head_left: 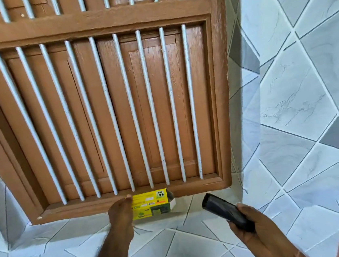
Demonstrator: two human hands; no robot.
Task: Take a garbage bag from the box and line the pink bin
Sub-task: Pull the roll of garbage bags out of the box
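Pale grey tiled floor (178,252) and tiled walls surround a brown wooden door (99,115) with white bars. At the door's foot, the left hand (120,213) grips a yellow box (149,204) by one end; the far end is open, its contents too dark to make out. Right of it, the right hand (251,222) is closed around a rolled black garbage bag (224,210), well apart from the box.
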